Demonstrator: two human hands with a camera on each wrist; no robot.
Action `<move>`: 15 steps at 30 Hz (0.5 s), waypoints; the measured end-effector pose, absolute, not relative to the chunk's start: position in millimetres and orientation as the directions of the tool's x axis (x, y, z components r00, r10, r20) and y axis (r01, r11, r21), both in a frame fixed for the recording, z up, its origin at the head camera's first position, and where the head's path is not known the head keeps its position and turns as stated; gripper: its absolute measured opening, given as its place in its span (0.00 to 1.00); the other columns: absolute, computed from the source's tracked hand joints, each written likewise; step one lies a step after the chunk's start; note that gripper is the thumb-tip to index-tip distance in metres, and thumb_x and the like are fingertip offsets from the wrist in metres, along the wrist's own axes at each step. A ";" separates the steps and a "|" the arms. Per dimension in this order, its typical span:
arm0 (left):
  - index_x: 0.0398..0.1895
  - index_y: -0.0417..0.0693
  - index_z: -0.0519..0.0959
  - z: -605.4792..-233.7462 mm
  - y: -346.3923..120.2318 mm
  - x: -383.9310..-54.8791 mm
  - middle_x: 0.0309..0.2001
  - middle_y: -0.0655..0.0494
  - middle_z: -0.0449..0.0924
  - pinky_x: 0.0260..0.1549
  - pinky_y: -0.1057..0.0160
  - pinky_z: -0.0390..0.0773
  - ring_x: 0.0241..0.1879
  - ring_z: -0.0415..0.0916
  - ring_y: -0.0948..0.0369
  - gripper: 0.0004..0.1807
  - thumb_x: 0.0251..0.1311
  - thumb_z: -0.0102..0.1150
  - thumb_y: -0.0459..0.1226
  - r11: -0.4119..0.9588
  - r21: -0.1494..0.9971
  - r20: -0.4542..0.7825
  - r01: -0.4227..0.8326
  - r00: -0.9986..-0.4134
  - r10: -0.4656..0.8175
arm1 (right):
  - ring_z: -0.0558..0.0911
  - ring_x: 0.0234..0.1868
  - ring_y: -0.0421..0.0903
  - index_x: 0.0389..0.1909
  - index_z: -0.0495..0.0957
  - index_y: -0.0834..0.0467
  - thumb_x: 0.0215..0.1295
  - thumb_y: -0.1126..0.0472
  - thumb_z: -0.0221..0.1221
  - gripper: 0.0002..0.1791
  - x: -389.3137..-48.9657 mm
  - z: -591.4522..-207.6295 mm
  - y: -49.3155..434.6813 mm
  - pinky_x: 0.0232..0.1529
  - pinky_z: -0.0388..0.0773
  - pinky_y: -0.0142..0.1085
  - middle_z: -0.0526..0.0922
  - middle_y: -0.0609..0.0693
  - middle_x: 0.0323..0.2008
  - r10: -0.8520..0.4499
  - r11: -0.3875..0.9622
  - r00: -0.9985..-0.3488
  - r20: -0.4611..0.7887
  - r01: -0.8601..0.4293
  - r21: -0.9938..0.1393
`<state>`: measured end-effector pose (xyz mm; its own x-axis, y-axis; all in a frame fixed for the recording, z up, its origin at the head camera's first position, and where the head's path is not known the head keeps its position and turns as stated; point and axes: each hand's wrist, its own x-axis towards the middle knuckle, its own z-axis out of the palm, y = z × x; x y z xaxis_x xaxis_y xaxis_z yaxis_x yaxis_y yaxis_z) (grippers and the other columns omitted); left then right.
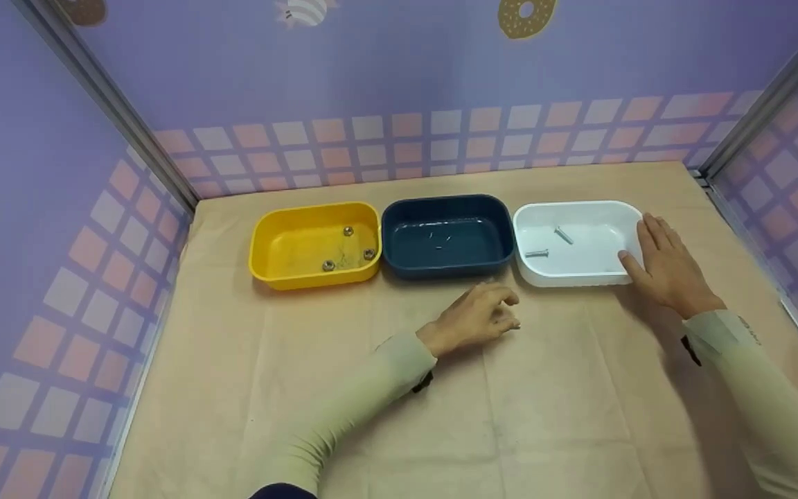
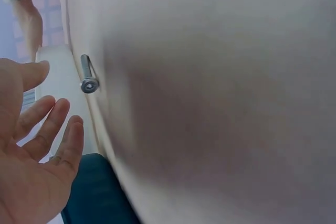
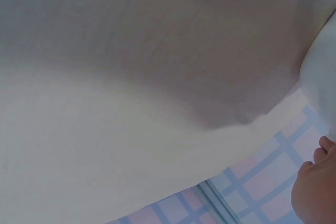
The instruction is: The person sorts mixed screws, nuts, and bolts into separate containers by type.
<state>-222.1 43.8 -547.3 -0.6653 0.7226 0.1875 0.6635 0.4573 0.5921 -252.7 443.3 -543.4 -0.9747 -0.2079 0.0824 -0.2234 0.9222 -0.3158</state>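
Observation:
My left hand (image 1: 479,315) hovers over the table in front of the navy and white trays, its fingers loosely bent and nothing between them. Close by the fingertips, a silver bolt (image 2: 88,74) lies on the tablecloth in the left wrist view; in the head view the hand hides it. My right hand (image 1: 672,270) rests at the right end of the white tray (image 1: 572,281), fingers extended along the rim and thumb over the near corner. Inside that tray are two bolts, one near the back (image 1: 564,235) and another at the left (image 1: 537,254).
Left of the white tray stands a navy tray (image 1: 447,272) with several tiny slender pieces on its floor. A yellow tray (image 1: 316,281) beside it holds three nuts (image 1: 348,231). Behind the row rises a patterned purple wall (image 1: 399,83); side panels flank the cloth-covered table (image 1: 399,430).

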 end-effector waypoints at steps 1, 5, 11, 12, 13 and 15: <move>0.57 0.38 0.84 -548.6 42.8 -221.6 0.56 0.49 0.87 0.61 0.68 0.80 0.56 0.85 0.54 0.19 0.70 0.71 0.41 0.461 0.607 0.167 0.647 -0.671 0.722 | 0.40 0.85 0.73 0.83 0.40 0.74 0.85 0.41 0.41 0.47 -252.5 -543.7 443.5 0.85 0.36 0.63 0.39 0.73 0.85 -0.208 0.921 -0.975 0.083 -0.224 -0.318; 0.56 0.42 0.85 -554.7 38.8 -219.4 0.54 0.52 0.87 0.64 0.67 0.77 0.56 0.83 0.58 0.20 0.67 0.73 0.43 0.499 0.640 0.091 0.584 -0.703 0.706 | 0.40 0.85 0.72 0.83 0.41 0.74 0.85 0.40 0.42 0.47 -251.8 -544.4 443.5 0.85 0.37 0.63 0.40 0.73 0.85 -0.202 0.922 -0.975 0.092 -0.222 -0.317; 0.52 0.47 0.88 -563.3 34.7 -219.3 0.48 0.56 0.86 0.62 0.66 0.75 0.52 0.79 0.61 0.17 0.63 0.77 0.42 0.555 0.630 0.049 0.544 -0.741 0.670 | 0.40 0.85 0.72 0.83 0.40 0.73 0.85 0.40 0.41 0.48 -251.7 -544.3 442.5 0.86 0.35 0.62 0.40 0.73 0.85 -0.195 0.926 -0.976 0.095 -0.215 -0.311; 0.51 0.48 0.89 -563.9 34.1 -219.3 0.48 0.57 0.86 0.61 0.66 0.76 0.51 0.78 0.61 0.16 0.63 0.77 0.42 0.560 0.629 0.046 0.539 -0.745 0.666 | 0.41 0.85 0.72 0.83 0.40 0.73 0.84 0.40 0.42 0.48 -251.8 -544.4 442.2 0.86 0.35 0.62 0.40 0.73 0.85 -0.195 0.926 -0.976 0.095 -0.215 -0.311; 0.51 0.48 0.90 -564.3 33.9 -219.6 0.47 0.57 0.85 0.60 0.66 0.76 0.51 0.77 0.62 0.15 0.63 0.77 0.42 0.563 0.627 0.046 0.539 -0.747 0.664 | 0.41 0.85 0.72 0.83 0.41 0.74 0.85 0.40 0.42 0.48 -251.8 -544.2 442.4 0.86 0.35 0.62 0.40 0.73 0.85 -0.195 0.926 -0.976 0.097 -0.216 -0.311; 0.49 0.48 0.91 -564.7 33.5 -220.5 0.47 0.58 0.86 0.60 0.66 0.76 0.50 0.78 0.63 0.14 0.63 0.77 0.42 0.561 0.628 0.049 0.540 -0.747 0.663 | 0.41 0.85 0.72 0.83 0.40 0.74 0.85 0.40 0.41 0.48 -251.7 -544.0 442.8 0.86 0.35 0.62 0.40 0.73 0.85 -0.196 0.926 -0.976 0.095 -0.216 -0.309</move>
<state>-220.5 33.5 -564.7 -0.7467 0.6633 0.0494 0.5397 0.5608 0.6278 -251.7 442.8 -544.0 -0.9761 -0.1956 0.0950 -0.2157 0.9262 -0.3093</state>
